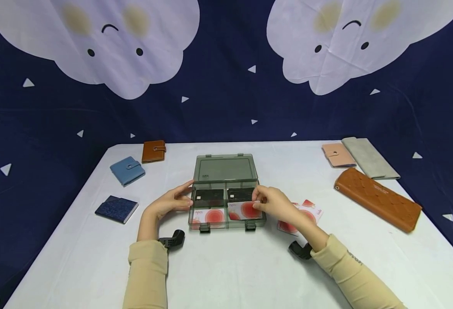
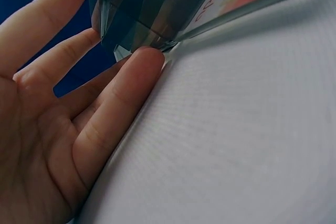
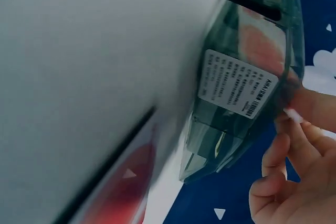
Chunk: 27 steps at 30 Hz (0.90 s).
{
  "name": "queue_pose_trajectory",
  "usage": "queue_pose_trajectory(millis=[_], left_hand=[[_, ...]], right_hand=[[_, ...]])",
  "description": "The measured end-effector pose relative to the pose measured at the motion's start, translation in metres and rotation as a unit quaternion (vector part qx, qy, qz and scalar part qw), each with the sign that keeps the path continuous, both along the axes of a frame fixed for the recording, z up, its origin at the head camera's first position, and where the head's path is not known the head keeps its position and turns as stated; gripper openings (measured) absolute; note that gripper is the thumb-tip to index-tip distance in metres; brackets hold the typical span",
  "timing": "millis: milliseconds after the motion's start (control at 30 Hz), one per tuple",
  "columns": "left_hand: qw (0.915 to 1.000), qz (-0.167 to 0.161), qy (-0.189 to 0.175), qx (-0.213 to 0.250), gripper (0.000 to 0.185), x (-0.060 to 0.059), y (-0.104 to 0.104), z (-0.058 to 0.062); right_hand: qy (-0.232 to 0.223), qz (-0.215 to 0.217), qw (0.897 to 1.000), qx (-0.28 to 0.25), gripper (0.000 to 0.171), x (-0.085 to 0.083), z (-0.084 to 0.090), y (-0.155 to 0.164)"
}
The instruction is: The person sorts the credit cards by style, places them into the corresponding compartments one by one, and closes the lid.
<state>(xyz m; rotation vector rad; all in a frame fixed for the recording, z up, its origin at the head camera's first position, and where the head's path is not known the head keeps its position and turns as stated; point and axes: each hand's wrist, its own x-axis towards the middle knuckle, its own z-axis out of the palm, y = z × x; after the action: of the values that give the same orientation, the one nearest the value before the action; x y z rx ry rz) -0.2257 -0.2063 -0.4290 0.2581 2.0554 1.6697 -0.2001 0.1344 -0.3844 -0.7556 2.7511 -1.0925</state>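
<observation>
A translucent grey-green plastic box (image 1: 225, 168) lies in the middle of the table with its lid raised at the back. Black cards (image 1: 209, 198) sit in its two back compartments, and a white card with a red fruit print (image 1: 214, 216) is in the front left one. My right hand (image 1: 273, 202) pinches the right edge of a similar printed card (image 1: 239, 211) at the front right compartment. That pinch shows at the box's side in the right wrist view. Along the box's left side, my left hand (image 1: 169, 201) touches the wall with extended fingers and thumb (image 2: 142, 66).
Loose printed cards (image 1: 310, 211) lie right of the box, partly behind my right forearm. A navy notebook-like case (image 1: 116, 209), a blue wallet (image 1: 128, 171) and a brown wallet (image 1: 153, 152) are at left. At right lie a pink wallet (image 1: 338, 155), a grey wallet (image 1: 371, 159) and a long brown wallet (image 1: 379, 199).
</observation>
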Motion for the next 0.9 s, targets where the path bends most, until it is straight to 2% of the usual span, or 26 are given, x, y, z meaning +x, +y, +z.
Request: queue_pose_trajectory(millis=[67, 167, 267, 367, 533, 667, 800, 900], left_hand=[[1.0, 0.003, 0.0, -0.002, 0.082, 0.0, 0.0, 0.001], [1.0, 0.005, -0.001, -0.005, 0.082, 0.0, 0.0, 0.001], [1.0, 0.006, 0.0, -0.007, 0.082, 0.0, -0.001, 0.0], [1.0, 0.006, 0.001, -0.007, 0.082, 0.0, -0.001, 0.0], [1.0, 0.005, 0.0, -0.005, 0.081, 0.0, 0.0, 0.0], [1.0, 0.003, 0.001, -0.002, 0.081, 0.0, 0.0, 0.0], [1.0, 0.002, 0.001, 0.001, 0.081, 0.0, 0.0, 0.0], [1.0, 0.002, 0.001, 0.002, 0.081, 0.0, 0.001, 0.0]], right_hand=[[0.032, 0.008, 0.998, 0.055, 0.014, 0.001, -0.002, -0.001], [0.084, 0.033, 0.99, 0.112, 0.015, 0.003, -0.003, -0.003], [0.14, 0.064, 0.978, 0.141, 0.016, 0.003, -0.004, -0.003], [0.175, 0.082, 0.969, 0.153, 0.016, 0.003, -0.005, -0.002], [0.189, 0.085, 0.964, 0.169, 0.019, 0.005, -0.005, -0.001], [0.186, 0.084, 0.963, 0.174, 0.022, 0.005, -0.006, -0.001], [0.187, 0.089, 0.966, 0.152, 0.022, 0.005, -0.004, 0.004], [0.191, 0.076, 0.97, 0.127, 0.023, 0.003, 0.0, 0.013]])
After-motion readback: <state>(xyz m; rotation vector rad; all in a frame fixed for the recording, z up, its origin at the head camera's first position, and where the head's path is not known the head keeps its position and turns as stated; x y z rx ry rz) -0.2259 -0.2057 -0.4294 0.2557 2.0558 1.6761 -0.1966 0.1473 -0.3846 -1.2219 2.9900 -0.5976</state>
